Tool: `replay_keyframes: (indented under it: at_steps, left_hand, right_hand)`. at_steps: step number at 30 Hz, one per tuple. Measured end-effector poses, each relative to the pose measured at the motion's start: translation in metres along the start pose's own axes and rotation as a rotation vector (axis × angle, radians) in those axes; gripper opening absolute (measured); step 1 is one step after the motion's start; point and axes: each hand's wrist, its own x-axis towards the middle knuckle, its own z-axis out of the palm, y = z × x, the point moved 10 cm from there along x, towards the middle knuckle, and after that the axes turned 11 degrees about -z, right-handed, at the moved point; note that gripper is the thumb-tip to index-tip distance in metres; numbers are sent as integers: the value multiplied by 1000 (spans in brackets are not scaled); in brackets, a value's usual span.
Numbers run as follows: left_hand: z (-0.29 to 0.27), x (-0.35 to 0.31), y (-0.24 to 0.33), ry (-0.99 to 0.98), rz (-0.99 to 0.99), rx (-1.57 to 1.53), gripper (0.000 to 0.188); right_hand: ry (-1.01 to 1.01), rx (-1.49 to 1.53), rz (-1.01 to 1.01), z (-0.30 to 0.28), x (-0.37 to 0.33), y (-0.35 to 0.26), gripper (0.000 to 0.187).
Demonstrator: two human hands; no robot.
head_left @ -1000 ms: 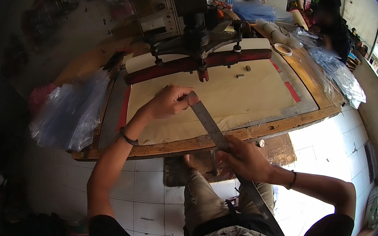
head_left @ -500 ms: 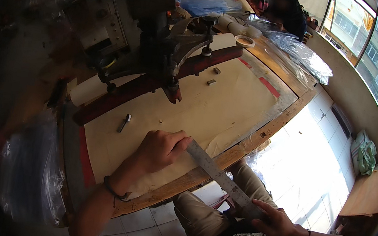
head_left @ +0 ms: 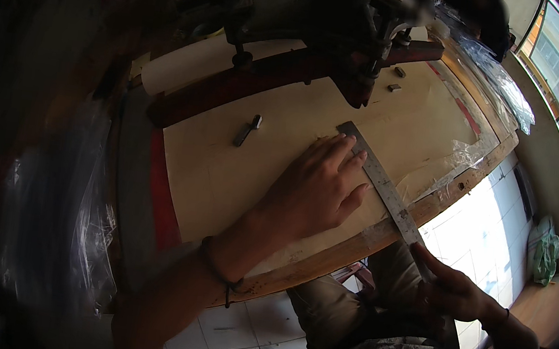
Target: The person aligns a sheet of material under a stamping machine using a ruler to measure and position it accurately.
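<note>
A long steel ruler [head_left: 382, 181] lies slanted over the cream sheet [head_left: 275, 153] on the wooden work table [head_left: 355, 243], its near end past the table's front edge. My left hand [head_left: 316, 189] presses flat on the sheet, fingers spread, with fingertips against the ruler's left side. My right hand [head_left: 450, 290] is below the table edge, over my lap, with its fingers on the ruler's near end.
A dark metal machine [head_left: 354, 23] on a red-brown bar [head_left: 248, 87] stands at the back of the table. A small dark metal piece [head_left: 246, 131] lies on the sheet. Clear plastic [head_left: 58, 217] hangs at the left, more plastic [head_left: 494, 75] at the right edge. White floor tiles [head_left: 474, 233] lie below.
The view has swung closer over the table. The ruler now lies on the sheet under my left hand's fingertips; my right hand still holds its near end.
</note>
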Motion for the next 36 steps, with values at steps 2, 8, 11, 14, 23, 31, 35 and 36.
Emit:
replay_keyframes:
  at_steps: [2,8,11,14,23,31,35,36]
  left_hand:
    - [2,3,0,-68,-16,22,51]
    - [2,7,-13,-35,-99,-3,63]
    - [7,8,-15,-38,-99,66,70]
    - [4,6,-21,-18,-113,88,72]
    - [9,8,-16,-53,-189,203,77]
    - [1,16,-27,-22,-213,218,81]
    - [5,18,-29,-38,-252,161,79]
    - [1,18,-32,-40,-240,183,79]
  right_hand:
    - [-46,-38,1,1,11,-17,76]
    - [-73,58,3,4,32,-29,76]
    - [-53,9,52,2,38,-21,78]
    - [-56,-190,141,0,50,-23,78]
    - [-124,-548,112,0,54,-30,75]
    - [-49,-416,207,-1,73,-43,73]
    - [-60,-418,141,4,74,-43,71]
    - [-73,-397,186,5,73,-41,71]
